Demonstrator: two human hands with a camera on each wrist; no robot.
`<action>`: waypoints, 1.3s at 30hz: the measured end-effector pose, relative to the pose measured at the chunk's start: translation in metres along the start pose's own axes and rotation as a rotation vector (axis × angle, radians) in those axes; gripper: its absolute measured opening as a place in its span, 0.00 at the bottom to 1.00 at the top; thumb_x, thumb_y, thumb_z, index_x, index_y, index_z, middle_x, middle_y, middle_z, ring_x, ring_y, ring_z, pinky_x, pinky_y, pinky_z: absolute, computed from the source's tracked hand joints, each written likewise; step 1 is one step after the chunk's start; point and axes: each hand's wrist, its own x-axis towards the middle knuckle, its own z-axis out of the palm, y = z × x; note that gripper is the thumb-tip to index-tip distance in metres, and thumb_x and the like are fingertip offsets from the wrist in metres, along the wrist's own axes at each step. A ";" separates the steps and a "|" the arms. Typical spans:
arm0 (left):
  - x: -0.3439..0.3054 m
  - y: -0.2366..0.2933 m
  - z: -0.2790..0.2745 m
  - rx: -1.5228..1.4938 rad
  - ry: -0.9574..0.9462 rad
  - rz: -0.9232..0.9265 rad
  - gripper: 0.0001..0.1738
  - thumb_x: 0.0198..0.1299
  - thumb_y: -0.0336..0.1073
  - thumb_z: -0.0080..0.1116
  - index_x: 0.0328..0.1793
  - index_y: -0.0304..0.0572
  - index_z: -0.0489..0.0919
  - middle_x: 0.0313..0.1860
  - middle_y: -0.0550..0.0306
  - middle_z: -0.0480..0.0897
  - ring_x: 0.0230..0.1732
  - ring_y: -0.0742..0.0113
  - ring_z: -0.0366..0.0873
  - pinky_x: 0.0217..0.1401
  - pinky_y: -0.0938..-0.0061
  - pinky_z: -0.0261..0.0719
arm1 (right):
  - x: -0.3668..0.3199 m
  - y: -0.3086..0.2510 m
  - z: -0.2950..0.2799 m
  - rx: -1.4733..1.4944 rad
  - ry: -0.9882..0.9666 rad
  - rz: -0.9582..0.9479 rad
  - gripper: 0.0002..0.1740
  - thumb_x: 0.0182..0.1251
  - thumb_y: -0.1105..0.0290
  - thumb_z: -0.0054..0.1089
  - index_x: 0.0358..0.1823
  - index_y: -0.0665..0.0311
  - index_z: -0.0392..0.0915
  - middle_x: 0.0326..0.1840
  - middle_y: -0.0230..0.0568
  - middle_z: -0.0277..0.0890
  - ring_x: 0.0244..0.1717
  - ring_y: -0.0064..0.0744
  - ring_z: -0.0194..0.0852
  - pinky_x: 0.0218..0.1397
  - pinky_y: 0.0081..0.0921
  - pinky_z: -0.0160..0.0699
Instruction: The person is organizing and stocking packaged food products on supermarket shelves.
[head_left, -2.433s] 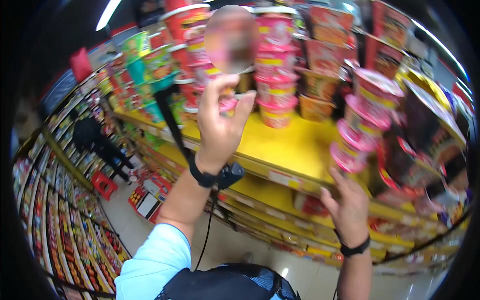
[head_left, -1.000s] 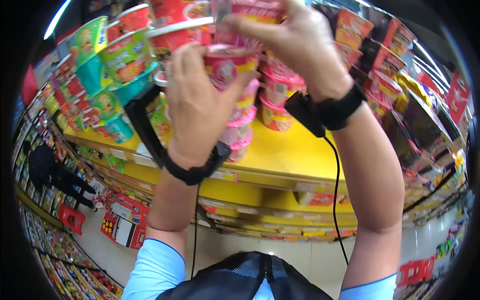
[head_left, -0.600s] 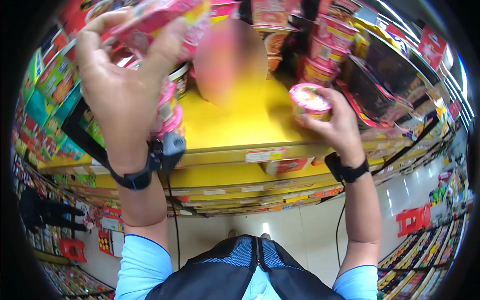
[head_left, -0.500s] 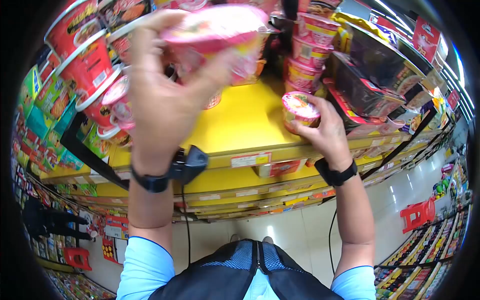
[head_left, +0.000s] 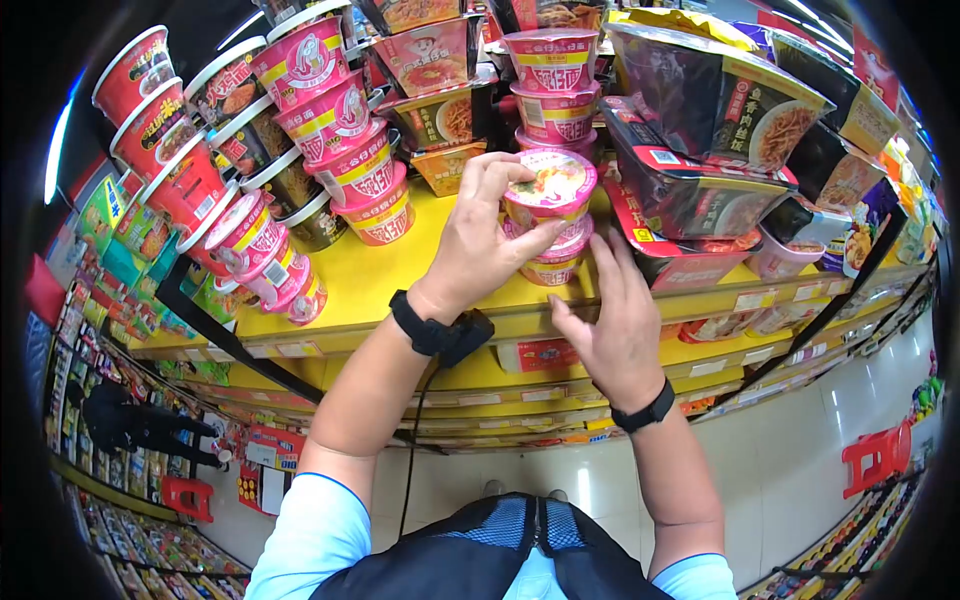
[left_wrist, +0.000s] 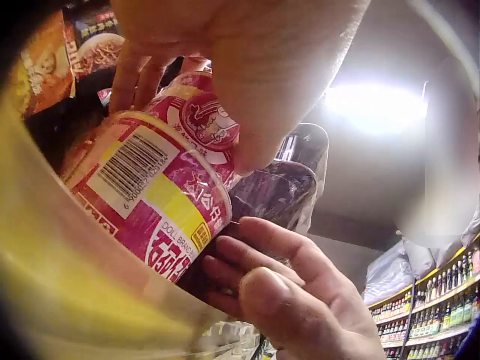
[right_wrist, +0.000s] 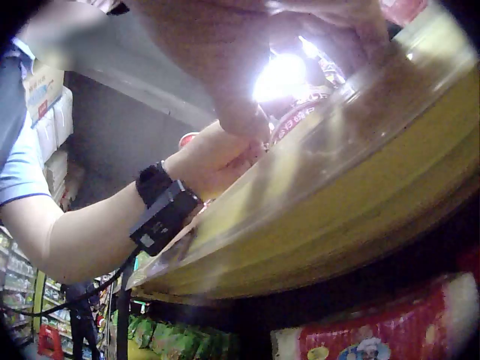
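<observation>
In the head view, my left hand (head_left: pixel 485 235) grips a pink instant noodle cup (head_left: pixel 552 190), thumb at its front and fingers around its far left side. This cup sits on top of a second pink noodle cup (head_left: pixel 555 262), which stands on the yellow shelf (head_left: pixel 440 290). My right hand (head_left: pixel 620 330) is just to the right of the lower cup, fingers extended and thumb spread apart. From the left wrist view, the lower cup (left_wrist: pixel 154 195) shows its barcode, and the right hand's fingertips (left_wrist: pixel 259 229) lie close against its side.
Tilted stacks of pink noodle cups (head_left: pixel 345 145) and red cups (head_left: pixel 175 140) stand at left. Black boxed meals (head_left: pixel 700 180) are piled close on the right. Behind the hands rises another pink stack (head_left: pixel 550 75). A price-tag rail (head_left: pixel 470 345) runs along the shelf's front.
My left hand has brought its noodle cup rightward and down onto the cup by the right hand. My right hand has loosened from that lower cup and drawn slightly toward me.
</observation>
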 end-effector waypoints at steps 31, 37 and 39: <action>-0.131 -0.054 -0.202 0.240 0.657 -0.387 0.58 0.52 0.31 0.83 0.84 0.35 0.55 0.71 0.37 0.73 0.71 0.50 0.76 0.74 0.57 0.76 | 0.181 -0.181 0.108 0.283 0.111 -0.452 0.35 0.43 0.54 0.87 0.49 0.68 0.82 0.49 0.53 0.81 0.50 0.54 0.85 0.58 0.47 0.85; -0.116 -0.002 -0.188 -0.433 0.668 -0.199 0.64 0.52 0.33 0.83 0.87 0.35 0.47 0.77 0.42 0.65 0.75 0.53 0.72 0.76 0.58 0.79 | 0.162 -0.056 0.004 -0.140 0.021 -0.049 0.29 0.53 0.58 0.85 0.51 0.68 0.84 0.50 0.50 0.84 0.53 0.50 0.84 0.59 0.40 0.83; -0.101 -0.005 -0.170 -0.475 0.599 -0.195 0.64 0.52 0.33 0.83 0.87 0.35 0.48 0.77 0.43 0.65 0.76 0.55 0.71 0.78 0.59 0.75 | 0.146 -0.044 0.003 -0.247 0.004 -0.056 0.31 0.54 0.56 0.84 0.54 0.67 0.83 0.54 0.50 0.83 0.58 0.51 0.83 0.64 0.40 0.81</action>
